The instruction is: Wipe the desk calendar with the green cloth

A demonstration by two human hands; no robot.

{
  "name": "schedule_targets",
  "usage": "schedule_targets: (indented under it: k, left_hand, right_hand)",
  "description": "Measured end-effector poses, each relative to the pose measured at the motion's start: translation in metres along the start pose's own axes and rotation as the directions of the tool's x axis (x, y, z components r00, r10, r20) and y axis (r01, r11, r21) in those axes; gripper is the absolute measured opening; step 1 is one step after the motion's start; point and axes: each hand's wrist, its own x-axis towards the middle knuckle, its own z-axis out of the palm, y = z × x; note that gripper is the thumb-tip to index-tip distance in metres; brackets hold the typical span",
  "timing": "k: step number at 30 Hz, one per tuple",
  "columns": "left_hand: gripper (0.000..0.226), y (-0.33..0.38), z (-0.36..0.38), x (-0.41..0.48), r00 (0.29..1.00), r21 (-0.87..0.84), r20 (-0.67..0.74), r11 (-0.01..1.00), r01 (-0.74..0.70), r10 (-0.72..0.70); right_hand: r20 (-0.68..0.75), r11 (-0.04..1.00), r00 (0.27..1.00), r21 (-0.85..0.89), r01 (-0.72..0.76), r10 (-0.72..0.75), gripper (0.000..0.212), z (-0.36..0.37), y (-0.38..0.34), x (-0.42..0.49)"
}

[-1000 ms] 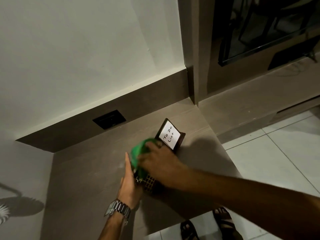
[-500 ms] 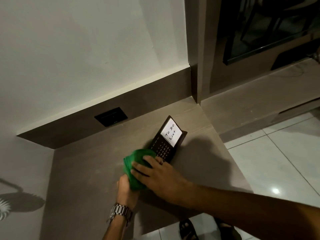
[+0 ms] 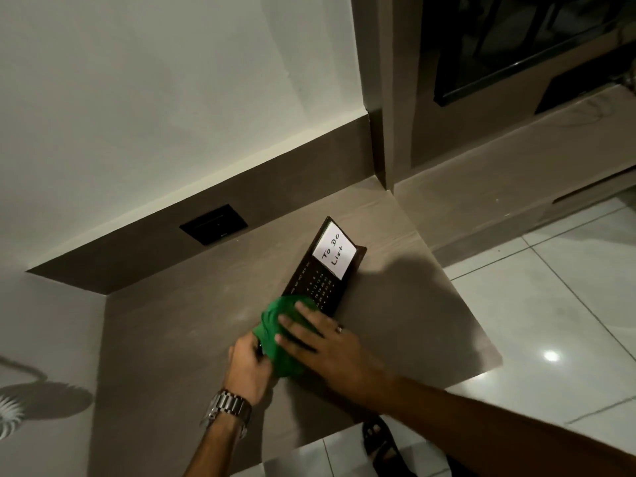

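A dark desk calendar (image 3: 318, 280) lies flat on the brown desk (image 3: 179, 325), its far end carrying a white "To Do List" note (image 3: 334, 251). A bunched green cloth (image 3: 278, 335) covers the calendar's near end. My right hand (image 3: 321, 342) presses flat on the cloth, fingers spread over it. My left hand (image 3: 249, 364), with a metal watch on its wrist, grips the calendar's near end at the cloth's left edge; that end is hidden under cloth and hands.
A black wall socket (image 3: 213, 223) sits in the brown backsplash behind the desk. The desk's right edge (image 3: 457, 297) drops to a white tiled floor (image 3: 550, 304). A lower ledge (image 3: 516, 160) and dark glass cabinet stand at the right.
The cloth and my right hand slid from the calendar's far part toward its near end, uncovering the date grid. My left hand shifted from lying alongside the calendar to gripping its near end.
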Motion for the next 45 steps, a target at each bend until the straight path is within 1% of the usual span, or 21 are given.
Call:
schedule_targets:
  k: [2, 4, 5, 7, 9, 11, 12, 14, 16, 17, 18, 22, 24, 26, 29, 32, 34, 37, 40, 43, 45]
  left_hand:
    - [0.033, -0.001, 0.001, -0.001, 0.999, -0.008, 0.028, 0.999, 0.034, -0.034]
    - [0.032, -0.002, 0.002, -0.001, 0.996, -0.037, 0.060, 0.997, 0.062, -0.060]
    - [0.032, -0.001, 0.002, -0.002, 0.995, -0.042, 0.073, 0.996, 0.075, -0.072]
    - [0.032, -0.002, 0.002, -0.002, 0.996, -0.042, 0.061, 0.997, 0.061, -0.059]
    - [0.032, -0.004, 0.000, -0.004, 0.999, -0.017, 0.035, 1.000, 0.003, -0.002]
    - [0.034, -0.001, -0.001, -0.004, 0.999, 0.013, 0.022, 0.999, -0.037, 0.036]
    - [0.034, 0.002, -0.001, -0.003, 0.999, 0.008, 0.027, 0.999, -0.031, 0.031]
    - [0.023, 0.006, 0.001, -0.002, 0.997, -0.026, 0.068, 0.999, 0.030, -0.029]
    - [0.034, 0.007, 0.003, -0.004, 0.991, -0.016, 0.103, 0.996, 0.088, -0.086]
    - [0.036, 0.007, 0.004, -0.006, 0.989, -0.020, 0.109, 0.995, 0.101, -0.098]
    - [0.035, 0.007, 0.003, -0.007, 0.988, -0.034, 0.114, 0.994, 0.108, -0.103]
    - [0.022, 0.013, -0.002, -0.008, 0.986, -0.042, 0.141, 0.994, 0.100, -0.093]
    - [0.024, 0.014, -0.002, -0.005, 0.988, -0.034, 0.136, 0.996, 0.079, -0.074]
    - [0.029, 0.014, -0.001, -0.005, 0.988, -0.030, 0.136, 0.997, 0.077, -0.072]
    - [0.032, 0.012, 0.000, -0.007, 0.986, -0.020, 0.151, 0.997, 0.075, -0.071]
    - [0.032, 0.014, 0.000, -0.007, 0.990, -0.010, 0.133, 0.998, 0.056, -0.054]
    - [0.029, 0.016, 0.000, -0.006, 0.992, -0.013, 0.119, 0.999, 0.052, -0.050]
    - [0.025, 0.016, 0.002, -0.004, 0.990, -0.014, 0.120, 0.997, 0.074, -0.072]
    - [0.031, 0.016, 0.003, -0.006, 0.986, -0.016, 0.138, 0.995, 0.097, -0.094]
    - [0.032, 0.017, 0.005, -0.008, 0.987, -0.022, 0.140, 0.996, 0.089, -0.085]
    - [0.030, 0.019, 0.005, -0.008, 0.987, -0.025, 0.139, 0.996, 0.086, -0.082]
  right_hand:
    - [-0.072, 0.988, 0.986, -0.021, -0.150, 0.148, 0.089, -0.010, 0.016, 0.002]
    - [-0.135, 0.914, 0.905, 0.026, -0.404, 0.404, 0.095, -0.021, 0.031, 0.007]
    - [-0.125, 0.891, 0.882, 0.036, -0.453, 0.453, 0.097, -0.019, 0.031, 0.011]
    - [-0.083, 0.930, 0.928, -0.019, -0.366, 0.363, 0.100, -0.009, 0.017, 0.015]
    - [-0.035, 0.995, 0.995, -0.034, -0.097, 0.096, 0.095, 0.007, -0.004, 0.010]
    - [-0.036, 0.998, 0.999, -0.052, 0.025, -0.027, 0.089, 0.012, -0.002, 0.002]
    - [-0.052, 0.997, 0.999, -0.073, 0.010, -0.014, 0.088, 0.009, 0.008, 0.001]
    - [-0.070, 0.984, 0.986, -0.086, -0.154, 0.148, 0.090, 0.002, 0.036, 0.001]
    - [-0.038, 0.924, 0.928, -0.088, -0.372, 0.370, 0.090, 0.000, 0.054, -0.008]
    - [-0.013, 0.903, 0.908, -0.094, -0.419, 0.419, 0.090, 0.003, 0.056, -0.014]
    - [0.017, 0.904, 0.908, -0.096, -0.416, 0.420, 0.089, 0.009, 0.052, -0.020]
    - [0.002, 0.986, 0.987, -0.048, -0.159, 0.159, 0.089, 0.019, 0.028, -0.025]
    - [-0.083, 0.984, 0.981, -0.025, -0.177, 0.174, 0.089, 0.007, 0.034, -0.010]
    - [-0.139, 0.953, 0.946, -0.042, -0.300, 0.291, 0.086, -0.004, 0.048, -0.003]
    - [-0.042, 0.906, 0.906, -0.035, -0.422, 0.420, 0.082, 0.000, 0.055, -0.016]
    - [-0.024, 0.976, 0.976, -0.004, -0.217, 0.217, 0.076, 0.010, 0.034, -0.025]
    - [-0.080, 0.995, 0.992, 0.005, -0.097, 0.097, 0.075, 0.006, 0.029, -0.012]
    - [-0.194, 0.989, 0.971, -0.027, -0.147, 0.139, 0.075, -0.012, 0.045, 0.007]
    - [-0.122, 0.968, 0.967, -0.091, -0.233, 0.222, 0.074, -0.007, 0.062, -0.007]
    - [0.004, 0.982, 0.994, -0.159, -0.104, 0.106, 0.077, 0.003, 0.069, -0.033]
    - [-0.027, 0.987, 0.999, -0.158, -0.028, 0.025, 0.078, -0.005, 0.073, -0.032]
